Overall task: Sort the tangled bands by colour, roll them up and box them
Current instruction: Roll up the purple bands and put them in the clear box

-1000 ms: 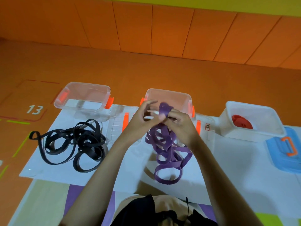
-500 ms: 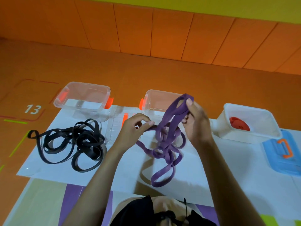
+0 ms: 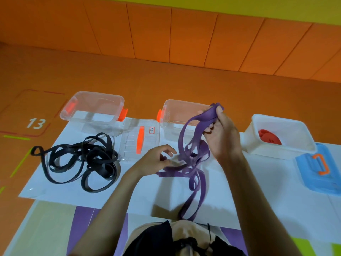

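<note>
**Head view.** Purple band [image 3: 204,150] held up between both hands over the white sheet [image 3: 258,191], in front of the middle clear box [image 3: 181,112].

- **Right hand** [image 3: 223,137]: raised, with thumb and curled fingers gripping the top of the purple band. The broad upper loop arches over the fingertips, level with the rim of the middle clear box.
- **Left hand** [image 3: 153,161]: lower and nearer the person, fingers curled, holding a low strand of the same band. The fingertips are blurred.
- **Purple band:** hangs from the right hand in several tangled loops. One strand runs sideways to the left hand. The longest loop trails down onto the sheet toward the person's lap.
- **Black band** [image 3: 79,159]: a loose tangle lying on the left part of the sheet, in front of the left clear box [image 3: 92,100] and well apart from both hands.
- **Clear lid** [image 3: 129,145]: lies flat between the two clear boxes and has an orange strip along it.
- **White box** [image 3: 295,126]: stands at the right and holds a red roll [image 3: 269,139].
- **Blue lid** [image 3: 310,172]: lies just beside the white box, on its near right side, with its orange handle facing up.
- **Floor** [image 3: 166,80]: orange, carrying the sheet, with the number 13 marked at the left.
</note>
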The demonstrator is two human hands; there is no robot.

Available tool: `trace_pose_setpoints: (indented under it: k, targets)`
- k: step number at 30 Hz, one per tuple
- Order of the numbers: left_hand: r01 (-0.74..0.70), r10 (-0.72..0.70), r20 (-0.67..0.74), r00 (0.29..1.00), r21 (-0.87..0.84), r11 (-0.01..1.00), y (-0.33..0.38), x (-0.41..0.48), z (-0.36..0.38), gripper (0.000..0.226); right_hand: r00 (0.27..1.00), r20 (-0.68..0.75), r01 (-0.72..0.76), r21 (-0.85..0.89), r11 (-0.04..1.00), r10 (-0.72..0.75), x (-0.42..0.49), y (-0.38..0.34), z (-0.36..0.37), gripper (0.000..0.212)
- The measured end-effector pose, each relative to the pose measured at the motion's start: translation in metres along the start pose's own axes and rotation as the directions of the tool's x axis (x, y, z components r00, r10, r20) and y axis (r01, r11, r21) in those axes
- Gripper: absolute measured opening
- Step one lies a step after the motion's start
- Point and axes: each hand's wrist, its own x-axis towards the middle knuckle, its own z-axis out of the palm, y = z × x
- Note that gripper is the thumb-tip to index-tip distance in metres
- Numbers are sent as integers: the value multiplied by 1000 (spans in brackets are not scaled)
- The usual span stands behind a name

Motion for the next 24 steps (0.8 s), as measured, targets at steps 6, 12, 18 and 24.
trace_pose_setpoints:
  k: [6, 12, 18, 24]
  targets:
    - [-86, 104, 144, 984, -125, 988, 10, 1, 24, 39, 997, 21, -78, -17, 997, 78, -7, 17, 9, 30]
    - [-115, 105, -52, 993, -233, 966, 25, 8, 35, 25, 995, 36, -97, -10, 995, 97, -9, 21, 11, 26]
    - [-106, 109, -8, 994, -334, 937, 42, 2, 18, 24, 996, -28, -86, -56, 995, 84, 0, 9, -1, 26]
    - [-170, 159, -74, 984, -172, 970, 58, 5, -10, 32, 997, -69, -27, -96, 995, 20, 5, 1, -12, 32]
